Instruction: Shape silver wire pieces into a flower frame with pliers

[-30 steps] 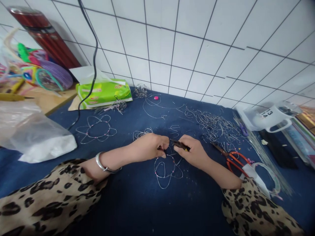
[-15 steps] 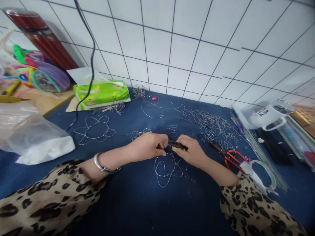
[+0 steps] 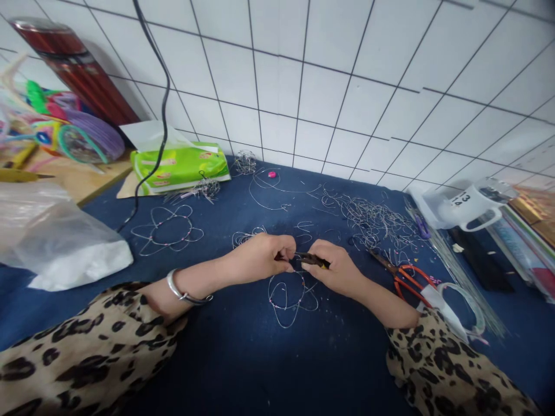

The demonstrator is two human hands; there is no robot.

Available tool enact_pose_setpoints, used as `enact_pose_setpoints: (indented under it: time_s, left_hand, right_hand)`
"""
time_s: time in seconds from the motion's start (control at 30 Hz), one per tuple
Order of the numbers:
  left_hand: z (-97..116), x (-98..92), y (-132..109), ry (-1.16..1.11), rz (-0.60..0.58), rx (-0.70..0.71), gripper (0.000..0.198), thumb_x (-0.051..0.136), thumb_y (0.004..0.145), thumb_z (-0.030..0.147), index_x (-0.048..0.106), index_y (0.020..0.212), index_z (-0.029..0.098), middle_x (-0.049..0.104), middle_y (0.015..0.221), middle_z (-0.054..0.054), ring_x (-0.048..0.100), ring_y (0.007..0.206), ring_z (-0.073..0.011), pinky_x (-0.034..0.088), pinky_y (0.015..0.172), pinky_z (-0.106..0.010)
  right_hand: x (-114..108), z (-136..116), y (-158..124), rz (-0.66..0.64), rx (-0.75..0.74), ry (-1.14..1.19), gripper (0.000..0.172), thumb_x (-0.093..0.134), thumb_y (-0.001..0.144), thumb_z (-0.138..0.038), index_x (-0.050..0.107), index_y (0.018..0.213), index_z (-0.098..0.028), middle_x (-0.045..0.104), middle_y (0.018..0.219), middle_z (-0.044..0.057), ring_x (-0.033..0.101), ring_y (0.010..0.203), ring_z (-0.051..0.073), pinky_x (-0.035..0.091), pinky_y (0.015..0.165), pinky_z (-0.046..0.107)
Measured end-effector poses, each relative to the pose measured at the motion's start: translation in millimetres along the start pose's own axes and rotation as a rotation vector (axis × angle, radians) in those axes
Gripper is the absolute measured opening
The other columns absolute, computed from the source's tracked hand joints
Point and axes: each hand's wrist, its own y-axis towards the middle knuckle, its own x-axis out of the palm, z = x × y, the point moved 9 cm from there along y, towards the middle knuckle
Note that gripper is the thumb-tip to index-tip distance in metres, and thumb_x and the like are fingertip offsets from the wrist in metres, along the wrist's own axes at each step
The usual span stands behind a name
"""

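Between my hands hangs a wire flower, a ring with looped petals and small pink beads. My left hand pinches the wire at the top of it. In my right hand is a pair of pliers with dark jaws, whose tip points left and meets the wire beside my left fingertips. The exact spot the jaws touch is too small to make out. A similar beaded wire flower lies flat on the dark blue cloth to the left. Behind my left hand sits a coil of wire.
Red-handled scissors and a clear tubing coil lie right of my right hand. Tangled wire scraps spread behind it. A white mug stands at the right, a green tissue pack at the back left, a plastic bag at the left.
The hanging wire flower has shifted slightly to the left and turned a little. Both hands keep their grip in nearly the same place.
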Motion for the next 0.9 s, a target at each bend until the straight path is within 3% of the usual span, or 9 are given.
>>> enact_pose_setpoints:
  time_s: [0.43, 0.9]
  left_hand:
    - [-1.3, 5.7, 1.0, 0.007, -0.017, 0.013, 0.008, 0.058, 0.073, 0.023, 0.052, 0.074, 0.017, 0.057, 0.063, 0.004, 0.049, 0.053, -0.0082, 0.032, 0.048, -0.020]
    - [6.1, 13.2, 0.8, 0.077, -0.018, 0.146, 0.009, 0.056, 0.078, 0.023, 0.063, 0.077, 0.018, 0.060, 0.073, 0.001, 0.056, 0.065, -0.0110, 0.038, 0.057, -0.022]
  right_hand:
    - [-0.5, -1.2, -1.0, 0.021, -0.022, 0.022, 0.008, 0.055, 0.078, -0.021, 0.052, 0.072, -0.017, 0.049, 0.072, 0.000, 0.048, 0.068, 0.011, 0.039, 0.066, 0.025]
    - [-0.1, -1.9, -0.1, 0.033, -0.042, 0.001, 0.007, 0.056, 0.078, -0.022, 0.055, 0.072, -0.017, 0.052, 0.072, 0.001, 0.049, 0.068, 0.012, 0.040, 0.066, 0.026]
